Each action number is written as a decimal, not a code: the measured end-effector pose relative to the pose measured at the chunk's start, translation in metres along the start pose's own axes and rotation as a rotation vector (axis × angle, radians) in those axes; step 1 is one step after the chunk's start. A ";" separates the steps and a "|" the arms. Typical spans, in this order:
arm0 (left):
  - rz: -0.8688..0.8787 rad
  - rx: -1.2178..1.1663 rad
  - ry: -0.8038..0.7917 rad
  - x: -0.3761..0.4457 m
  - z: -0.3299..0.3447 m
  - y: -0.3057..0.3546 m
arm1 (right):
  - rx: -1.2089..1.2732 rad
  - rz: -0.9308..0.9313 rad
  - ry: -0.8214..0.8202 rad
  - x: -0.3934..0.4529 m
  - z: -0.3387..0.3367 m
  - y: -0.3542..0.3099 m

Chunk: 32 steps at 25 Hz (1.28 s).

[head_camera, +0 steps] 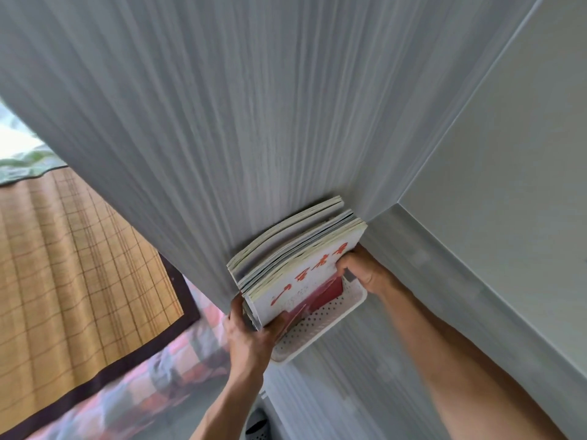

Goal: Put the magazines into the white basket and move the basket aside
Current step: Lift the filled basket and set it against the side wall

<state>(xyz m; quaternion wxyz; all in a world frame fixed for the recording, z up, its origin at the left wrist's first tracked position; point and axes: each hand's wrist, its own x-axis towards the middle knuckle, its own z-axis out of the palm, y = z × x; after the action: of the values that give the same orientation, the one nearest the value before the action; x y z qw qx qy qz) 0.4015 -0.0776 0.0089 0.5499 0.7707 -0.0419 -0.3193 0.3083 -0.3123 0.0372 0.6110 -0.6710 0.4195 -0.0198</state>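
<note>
A white perforated basket [320,325] sits on a grey wood-grain surface, close to a corner of the wall. Several magazines [298,258] stand upright in it, packed side by side; the nearest one has a white cover with red characters. My left hand [251,338] grips the left end of the basket, its fingers against the magazines' lower edge. My right hand [359,271] holds the basket's right end, with the thumb over the front magazine's edge. The basket's far wall is hidden behind the magazines.
The grey wood-grain surface [222,122] stretches away ahead. A pale wall [508,185] closes in on the right. To the left lies a bed with a bamboo mat [70,255] and a checked sheet [158,376]. A grey perforated slipper [257,423] lies below.
</note>
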 end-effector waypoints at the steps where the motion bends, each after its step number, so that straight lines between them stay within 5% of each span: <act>1: -0.001 0.014 -0.005 0.003 0.000 0.001 | -0.017 -0.009 -0.013 0.003 0.000 0.000; 14: 0.253 0.320 0.133 0.001 -0.014 0.021 | 0.251 -0.108 0.158 -0.012 0.013 -0.005; 26: 0.319 0.659 0.137 0.008 -0.018 0.022 | 0.062 -0.041 0.098 -0.011 0.009 -0.009; 32: 0.154 0.653 -0.044 0.011 -0.029 0.027 | 0.251 0.003 0.466 -0.066 0.037 0.020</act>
<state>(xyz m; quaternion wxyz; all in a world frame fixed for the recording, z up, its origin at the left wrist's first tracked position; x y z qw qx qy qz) 0.4335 -0.0691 0.0328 0.2955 0.8937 -0.2117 -0.2630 0.2750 -0.2413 0.0437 0.5765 -0.5665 0.5442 -0.2247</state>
